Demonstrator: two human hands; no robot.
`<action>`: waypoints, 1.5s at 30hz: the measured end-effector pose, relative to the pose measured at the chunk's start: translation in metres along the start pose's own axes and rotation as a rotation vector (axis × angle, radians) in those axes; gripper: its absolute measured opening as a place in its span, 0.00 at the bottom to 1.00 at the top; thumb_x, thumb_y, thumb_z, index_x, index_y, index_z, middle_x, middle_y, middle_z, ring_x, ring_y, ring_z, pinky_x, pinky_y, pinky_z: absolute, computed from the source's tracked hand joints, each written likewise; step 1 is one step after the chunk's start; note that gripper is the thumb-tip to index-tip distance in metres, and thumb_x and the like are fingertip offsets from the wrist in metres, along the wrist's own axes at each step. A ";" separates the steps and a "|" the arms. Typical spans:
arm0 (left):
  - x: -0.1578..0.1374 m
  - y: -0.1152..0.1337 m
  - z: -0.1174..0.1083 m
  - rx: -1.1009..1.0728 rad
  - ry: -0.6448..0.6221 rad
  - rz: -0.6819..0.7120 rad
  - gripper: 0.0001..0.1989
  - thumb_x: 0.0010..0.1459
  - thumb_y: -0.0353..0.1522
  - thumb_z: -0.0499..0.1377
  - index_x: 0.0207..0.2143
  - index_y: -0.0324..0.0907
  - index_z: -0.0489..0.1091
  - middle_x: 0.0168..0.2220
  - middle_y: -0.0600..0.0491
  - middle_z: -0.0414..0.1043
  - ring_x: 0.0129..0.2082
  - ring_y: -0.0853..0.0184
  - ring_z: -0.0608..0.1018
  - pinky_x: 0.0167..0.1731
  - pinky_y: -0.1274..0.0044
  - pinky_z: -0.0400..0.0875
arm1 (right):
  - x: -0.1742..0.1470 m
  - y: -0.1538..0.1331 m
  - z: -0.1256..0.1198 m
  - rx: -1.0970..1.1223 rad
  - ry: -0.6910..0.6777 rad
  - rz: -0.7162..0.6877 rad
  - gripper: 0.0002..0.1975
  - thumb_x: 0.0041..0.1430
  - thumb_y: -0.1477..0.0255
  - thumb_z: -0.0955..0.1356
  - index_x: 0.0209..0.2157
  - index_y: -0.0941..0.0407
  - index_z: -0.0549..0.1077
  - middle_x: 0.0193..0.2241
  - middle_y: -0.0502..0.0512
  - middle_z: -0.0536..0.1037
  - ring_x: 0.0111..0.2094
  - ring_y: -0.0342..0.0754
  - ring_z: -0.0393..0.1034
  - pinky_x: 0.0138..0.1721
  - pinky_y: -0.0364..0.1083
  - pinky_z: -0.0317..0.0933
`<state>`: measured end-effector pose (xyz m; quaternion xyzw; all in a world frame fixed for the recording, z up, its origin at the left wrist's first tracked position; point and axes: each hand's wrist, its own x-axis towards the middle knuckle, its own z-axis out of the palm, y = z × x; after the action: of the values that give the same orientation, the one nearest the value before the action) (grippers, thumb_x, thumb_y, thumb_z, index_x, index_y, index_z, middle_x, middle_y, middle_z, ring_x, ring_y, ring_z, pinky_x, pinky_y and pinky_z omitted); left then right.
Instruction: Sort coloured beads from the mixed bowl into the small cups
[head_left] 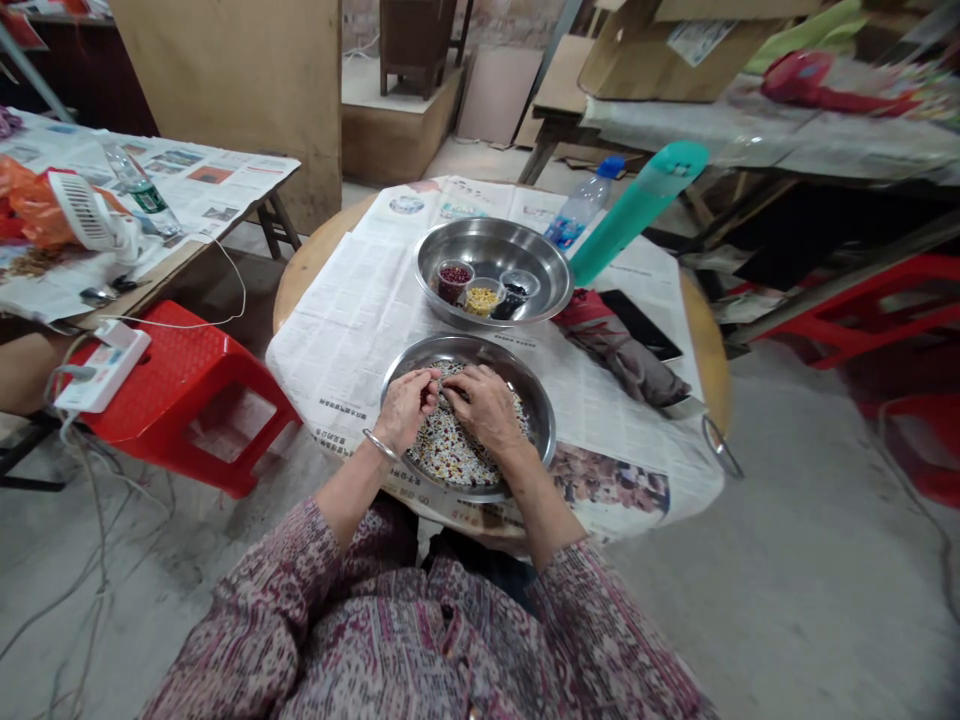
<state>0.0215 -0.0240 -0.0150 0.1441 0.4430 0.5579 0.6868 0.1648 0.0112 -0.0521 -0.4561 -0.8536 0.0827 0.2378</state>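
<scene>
A steel basin [546, 440] in front of me holds a mix of white, dark red, yellow and black grains and beans [450, 450]. My left hand [405, 408], a bangle on its wrist, is curled at the basin's left side; dark red beans seem to show between its fingers. Over the mix, close by, is my right hand [486, 405], fingers bent and tips together; what they pinch is too small to tell. Behind stands a second steel basin [525, 245] with clear cups of red beans [454, 280], yellow kernels [482, 298] and black beans [514, 296].
Newspaper [337, 310] covers the round table. To the right are a blue-capped bottle [581, 210], a green tube-like object [637, 210], a folded umbrella [622, 350] and a dark flat object [641, 325]. A red stool [187, 390] with a power strip [105, 365] stands left.
</scene>
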 end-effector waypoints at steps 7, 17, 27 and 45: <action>-0.001 0.001 0.001 -0.009 -0.003 -0.006 0.08 0.63 0.23 0.54 0.31 0.34 0.71 0.22 0.57 0.64 0.19 0.81 0.65 0.19 0.86 0.54 | 0.000 0.002 -0.001 0.035 0.031 0.028 0.09 0.63 0.72 0.65 0.36 0.53 0.78 0.35 0.57 0.79 0.41 0.54 0.68 0.46 0.52 0.60; -0.002 0.001 0.001 0.004 0.000 -0.003 0.09 0.63 0.23 0.53 0.32 0.33 0.71 0.22 0.57 0.65 0.19 0.80 0.65 0.19 0.86 0.55 | 0.000 0.001 -0.002 0.070 0.066 0.096 0.10 0.62 0.73 0.64 0.36 0.55 0.79 0.35 0.58 0.81 0.41 0.55 0.70 0.46 0.52 0.60; 0.000 -0.002 0.000 0.004 -0.011 -0.004 0.09 0.62 0.24 0.54 0.32 0.33 0.73 0.24 0.54 0.69 0.22 0.79 0.68 0.23 0.85 0.59 | 0.001 -0.003 -0.008 0.412 0.208 0.202 0.07 0.56 0.72 0.67 0.31 0.54 0.79 0.31 0.54 0.81 0.33 0.50 0.70 0.40 0.49 0.64; 0.003 -0.006 -0.003 -0.018 -0.081 0.005 0.07 0.61 0.26 0.58 0.33 0.32 0.75 0.28 0.50 0.74 0.27 0.75 0.73 0.32 0.81 0.67 | 0.002 -0.003 -0.015 0.611 0.294 0.323 0.11 0.56 0.66 0.69 0.36 0.56 0.81 0.36 0.57 0.80 0.36 0.49 0.72 0.39 0.48 0.65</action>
<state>0.0230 -0.0246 -0.0223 0.1612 0.4094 0.5572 0.7042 0.1686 0.0100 -0.0371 -0.4998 -0.6633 0.3039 0.4667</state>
